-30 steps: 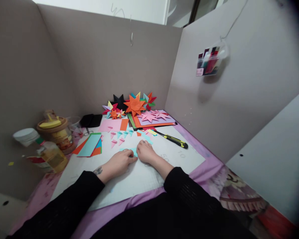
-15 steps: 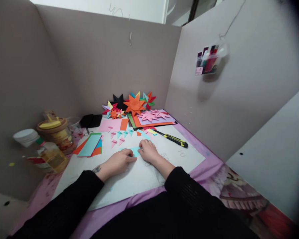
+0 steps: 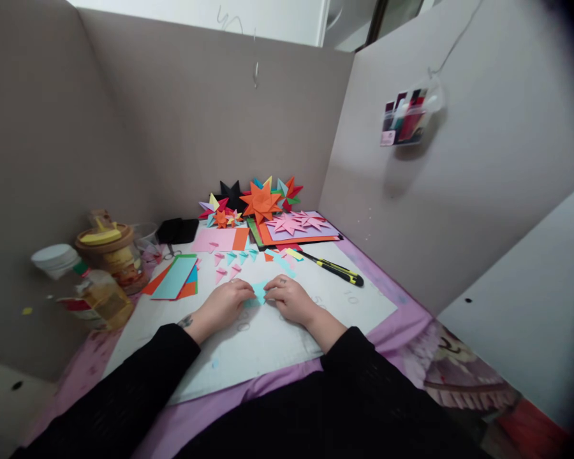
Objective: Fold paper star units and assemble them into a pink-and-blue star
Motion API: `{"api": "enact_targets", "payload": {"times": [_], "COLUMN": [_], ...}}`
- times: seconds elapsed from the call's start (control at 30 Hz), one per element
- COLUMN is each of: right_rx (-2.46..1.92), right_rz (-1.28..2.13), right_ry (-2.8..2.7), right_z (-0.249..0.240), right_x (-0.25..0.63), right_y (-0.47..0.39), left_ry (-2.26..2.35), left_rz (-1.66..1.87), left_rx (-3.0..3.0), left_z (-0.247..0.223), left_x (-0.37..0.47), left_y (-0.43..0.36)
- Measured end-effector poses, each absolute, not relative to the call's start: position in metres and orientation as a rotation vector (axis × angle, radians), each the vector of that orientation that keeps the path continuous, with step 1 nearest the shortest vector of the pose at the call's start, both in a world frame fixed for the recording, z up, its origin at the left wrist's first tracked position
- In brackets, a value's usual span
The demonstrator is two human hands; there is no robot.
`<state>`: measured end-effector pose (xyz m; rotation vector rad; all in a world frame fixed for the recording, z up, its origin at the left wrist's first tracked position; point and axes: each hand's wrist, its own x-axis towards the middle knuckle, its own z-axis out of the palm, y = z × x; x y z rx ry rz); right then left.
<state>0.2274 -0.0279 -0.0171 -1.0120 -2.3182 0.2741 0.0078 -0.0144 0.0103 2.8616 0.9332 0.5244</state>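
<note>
A small light-blue piece of paper (image 3: pixel 259 292) is held between my two hands, just above or on the white sheet (image 3: pixel 268 344). My left hand (image 3: pixel 224 302) pinches its left side, fingers pressed together. On the right side my right hand (image 3: pixel 291 299) grips it between thumb and fingertips. Beyond the hands lie several small folded pink pieces (image 3: pixel 220 274) and light-blue pieces (image 3: pixel 242 257). A light-blue strip (image 3: pixel 282 261) and other paper scraps rest behind my right hand. How the held paper is folded is partly hidden by my fingers.
A yellow and black utility knife (image 3: pixel 337 271) lies on the right. Coloured paper rectangles (image 3: pixel 175 278) are stacked on the left, near a bottle of yellowish liquid (image 3: pixel 108 299) and a tub (image 3: pixel 112 255). Paper stars (image 3: pixel 261 201) stand at the back, before grey partition walls (image 3: pixel 210 108).
My right hand has turned and its fingertips now pinch the light-blue paper instead of lying over it. My left fingers have drawn up on the paper's left side. The view has shifted slightly.
</note>
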Motion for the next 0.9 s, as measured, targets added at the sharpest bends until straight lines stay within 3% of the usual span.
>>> {"api": "enact_targets", "payload": {"times": [0.37,0.9], "right_rx": [-1.289,-1.128], "right_rz": [0.318,0.578], "right_ry": [-2.209,-2.276], "right_z": [-0.022,-0.019], "right_x": [0.216,0.238], "right_y": [-0.014,-0.003], "left_ry": [0.781,0.796], "left_rz": [0.314,0.179], "left_rx": [2.918,3.018], "left_z": [0.011,0.008], "left_x": [0.01,0.009], "left_y": [-0.017,-0.018]}}
